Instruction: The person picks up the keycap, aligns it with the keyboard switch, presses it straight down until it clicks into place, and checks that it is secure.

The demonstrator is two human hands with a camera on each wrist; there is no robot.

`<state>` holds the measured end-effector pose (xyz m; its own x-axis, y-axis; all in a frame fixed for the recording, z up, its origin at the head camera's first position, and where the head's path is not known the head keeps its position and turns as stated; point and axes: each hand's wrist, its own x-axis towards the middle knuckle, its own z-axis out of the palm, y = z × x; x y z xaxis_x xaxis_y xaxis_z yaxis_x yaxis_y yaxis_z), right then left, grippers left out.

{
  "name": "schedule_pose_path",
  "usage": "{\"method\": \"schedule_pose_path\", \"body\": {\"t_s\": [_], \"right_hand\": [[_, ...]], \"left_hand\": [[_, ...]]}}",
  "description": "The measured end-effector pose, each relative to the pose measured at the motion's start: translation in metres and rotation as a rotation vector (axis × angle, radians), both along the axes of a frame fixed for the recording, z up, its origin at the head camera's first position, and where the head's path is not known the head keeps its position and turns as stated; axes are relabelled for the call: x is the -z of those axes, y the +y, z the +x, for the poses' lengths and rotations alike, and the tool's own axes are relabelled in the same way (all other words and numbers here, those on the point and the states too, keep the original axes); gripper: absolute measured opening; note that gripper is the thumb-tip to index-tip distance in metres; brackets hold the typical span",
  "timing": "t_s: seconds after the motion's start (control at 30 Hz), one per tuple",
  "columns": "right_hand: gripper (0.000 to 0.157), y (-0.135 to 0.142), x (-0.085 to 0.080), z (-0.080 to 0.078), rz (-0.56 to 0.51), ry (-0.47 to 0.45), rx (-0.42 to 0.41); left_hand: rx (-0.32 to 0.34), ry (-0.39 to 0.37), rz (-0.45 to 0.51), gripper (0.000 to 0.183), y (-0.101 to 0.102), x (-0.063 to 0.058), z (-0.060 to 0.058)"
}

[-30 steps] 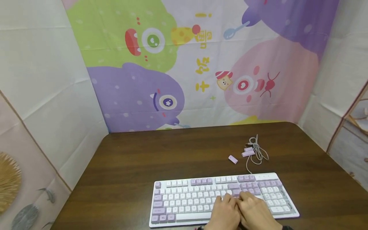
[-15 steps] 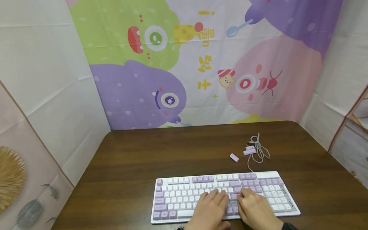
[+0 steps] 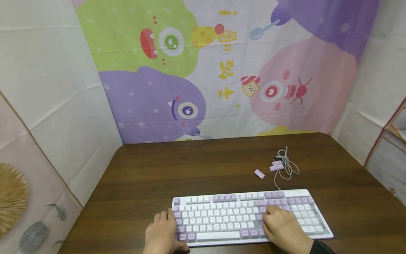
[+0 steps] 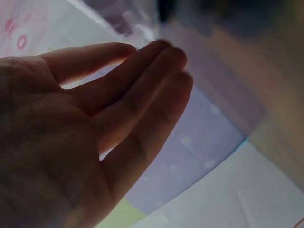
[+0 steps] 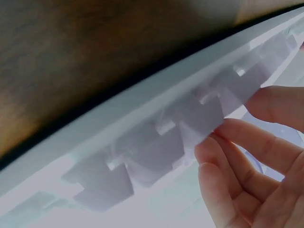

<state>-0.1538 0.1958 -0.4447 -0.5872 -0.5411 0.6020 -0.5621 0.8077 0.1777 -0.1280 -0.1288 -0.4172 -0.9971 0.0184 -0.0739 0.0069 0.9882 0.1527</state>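
A white and lilac keyboard [image 3: 219,237] lies near the table's front edge. My left hand [image 3: 162,231] is at its left side, fingertips right at the edge and thumb near the front left corner. In the left wrist view, the fingers of that left hand [image 4: 123,109] are extended side by side. My right hand [image 3: 283,225] is over the right part, fingers bent down at the keys beside a grey gap. The right wrist view has the right hand's fingertips [image 5: 209,142] close by the lilac keycaps [image 5: 156,152]; I cannot tell whether they pinch one.
Behind the keyboard lie a loose lilac keycap [image 3: 259,174] and a pair of lilac keycaps [image 3: 276,167] beside a coiled white cable [image 3: 287,165]. The brown wooden table [image 3: 177,169] ends at a cartoon-printed cloth [image 3: 228,70], with pale cloth on both sides.
My left hand has moved from over the middle-right keys to the keyboard's left edge. My right hand stays over the right part, and the keyboard has shifted little.
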Motion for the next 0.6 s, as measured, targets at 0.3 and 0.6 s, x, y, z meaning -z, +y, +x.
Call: {"method": "schedule_pose_path", "body": {"t_s": [0.3,0.6], "right_hand": [[0.012,0.008,-0.03,-0.018,-0.002,-0.46,0.081],[0.007,0.035,-0.044,-0.082,-0.007,-0.574,0.204]], "left_hand": [[-0.006,-0.01,0.022,0.112,-0.004,0.009,-0.001],[-0.011,-0.016,0.048,0.107,-0.006,0.01,-0.002]]}}
